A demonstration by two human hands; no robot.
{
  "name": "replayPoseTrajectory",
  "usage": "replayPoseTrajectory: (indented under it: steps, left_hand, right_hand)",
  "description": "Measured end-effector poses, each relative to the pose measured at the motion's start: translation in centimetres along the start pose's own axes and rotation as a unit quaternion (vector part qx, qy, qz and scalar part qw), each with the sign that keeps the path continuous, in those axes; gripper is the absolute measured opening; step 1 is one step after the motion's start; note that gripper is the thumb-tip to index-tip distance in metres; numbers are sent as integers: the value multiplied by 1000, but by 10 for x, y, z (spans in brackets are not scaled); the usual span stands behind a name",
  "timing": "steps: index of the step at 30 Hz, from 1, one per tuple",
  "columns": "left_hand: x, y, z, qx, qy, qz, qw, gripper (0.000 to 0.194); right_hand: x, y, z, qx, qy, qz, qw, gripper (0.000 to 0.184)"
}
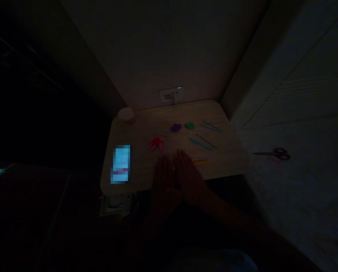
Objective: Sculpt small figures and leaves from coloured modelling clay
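Note:
In dim light, my left hand (pixel 163 180) and my right hand (pixel 190 179) lie side by side near the front edge of a small wooden table (pixel 140 166). Their fingers stretch forward, flat, and the thumbs meet near the wrists. A small orange bit (pixel 173 168) shows in the gap between them; whether more lies under the palms is hidden. Just right of my right hand is an orange-yellow strip (pixel 202 163). Beyond my left fingertips sits a red piece with several pink legs (pixel 156 143), which looks like modelling clay. Farther back are a purple lump (pixel 176 127) and a green lump (pixel 189 125).
Several thin blue modelling tools (pixel 200 144) lie on the right half. A lit phone (pixel 120 164) rests at the left, with a cup (pixel 126 115) at the back left corner. Behind is a wall socket (pixel 171 95) with a plug. Scissors (pixel 278 153) lie on a pale surface rightward.

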State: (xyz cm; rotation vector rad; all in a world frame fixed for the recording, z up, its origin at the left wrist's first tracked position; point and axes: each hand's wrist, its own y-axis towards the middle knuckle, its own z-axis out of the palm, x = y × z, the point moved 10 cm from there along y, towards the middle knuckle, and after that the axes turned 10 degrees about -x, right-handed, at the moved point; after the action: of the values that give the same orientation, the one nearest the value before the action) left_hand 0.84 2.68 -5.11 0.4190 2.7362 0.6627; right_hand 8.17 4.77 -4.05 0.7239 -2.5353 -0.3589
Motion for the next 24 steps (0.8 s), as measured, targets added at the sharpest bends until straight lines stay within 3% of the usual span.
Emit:
replayPoseTrajectory:
  steps: [5, 13, 21, 24]
  left_hand:
    - [-1, 6, -2, -16, -5, -8, 1000, 78]
    - [-27, -33, -10, 3, 37, 31, 999, 75]
    - [-9, 13, 5, -25, 47, 12, 999, 76]
    - [-9, 16, 4, -26, 24, 18, 999, 75]
  right_hand:
    - [-5, 10, 0, -3, -6, 9, 1000, 114]
    - [17, -41, -11, -13, 17, -26, 999, 102]
    - [-3, 13, 0, -12, -8, 7, 1000, 107]
    - [-4, 15, 0, -8, -3, 3, 1000, 106]
